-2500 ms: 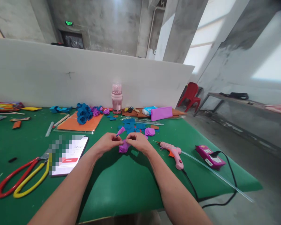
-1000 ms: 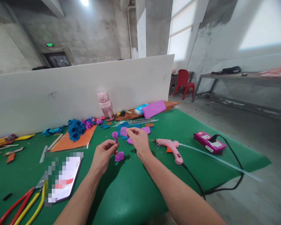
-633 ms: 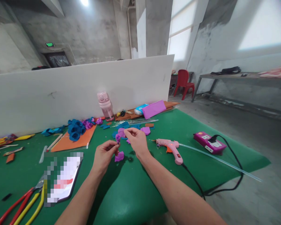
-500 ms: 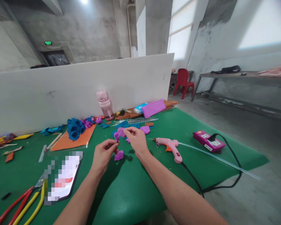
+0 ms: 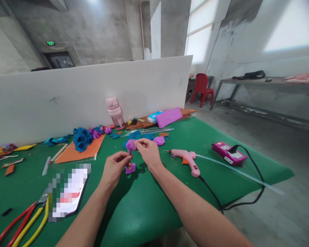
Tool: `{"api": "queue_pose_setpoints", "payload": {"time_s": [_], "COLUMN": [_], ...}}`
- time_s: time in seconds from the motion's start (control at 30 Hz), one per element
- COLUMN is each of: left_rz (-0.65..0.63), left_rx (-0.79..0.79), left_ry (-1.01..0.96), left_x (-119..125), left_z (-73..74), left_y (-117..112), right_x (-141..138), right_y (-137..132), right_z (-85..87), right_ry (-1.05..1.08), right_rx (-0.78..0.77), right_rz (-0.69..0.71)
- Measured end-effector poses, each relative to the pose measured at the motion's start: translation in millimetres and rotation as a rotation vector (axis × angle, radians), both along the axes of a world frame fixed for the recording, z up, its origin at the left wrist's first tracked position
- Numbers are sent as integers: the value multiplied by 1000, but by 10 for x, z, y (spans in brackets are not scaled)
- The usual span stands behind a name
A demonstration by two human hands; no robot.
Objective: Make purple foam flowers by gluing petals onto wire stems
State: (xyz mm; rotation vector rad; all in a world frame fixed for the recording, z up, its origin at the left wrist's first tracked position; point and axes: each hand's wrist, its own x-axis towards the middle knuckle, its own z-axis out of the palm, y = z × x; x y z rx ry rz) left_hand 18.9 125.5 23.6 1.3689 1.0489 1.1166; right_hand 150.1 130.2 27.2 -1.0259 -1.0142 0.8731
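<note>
Left hand (image 5: 115, 168) pinches purple flower bud (image 5: 130, 145) upright, steadying it; right hand (image 5: 149, 154) pinches its outer petal; glue gun (image 5: 186, 159) lies near right hand, within reach.

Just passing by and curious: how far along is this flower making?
Done: a cluster of blue rolled paper roses lies on the orange sheet. In hand: left hand and right hand pinch a small purple paper bud. Left: loose purple cut petals wait on the green mat.
</note>
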Motion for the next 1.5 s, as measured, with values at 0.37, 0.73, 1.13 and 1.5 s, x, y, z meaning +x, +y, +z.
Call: {"api": "queue_pose_setpoints", "payload": {"time_s": [0.37,0.73,1.13,1.5], "left_rz": [30,28,42,53], "left_rx": [-27,-27,-31,-11], "left_ry": [-56,-43,-50,-46], "left_x": [16,12,17,11], "left_z": [-7,-15,-6,-22], "left_y": [-5,4,2,13], "right_x": [-30,-64,-66,-84], "right_y": [-11,-31,-36,-44], "right_z": [-4,1,-10,3], "right_ry": [57,42,49,104], "right_rx": [-2,6,3,35], "right_rz": [7,11,10,48]}}
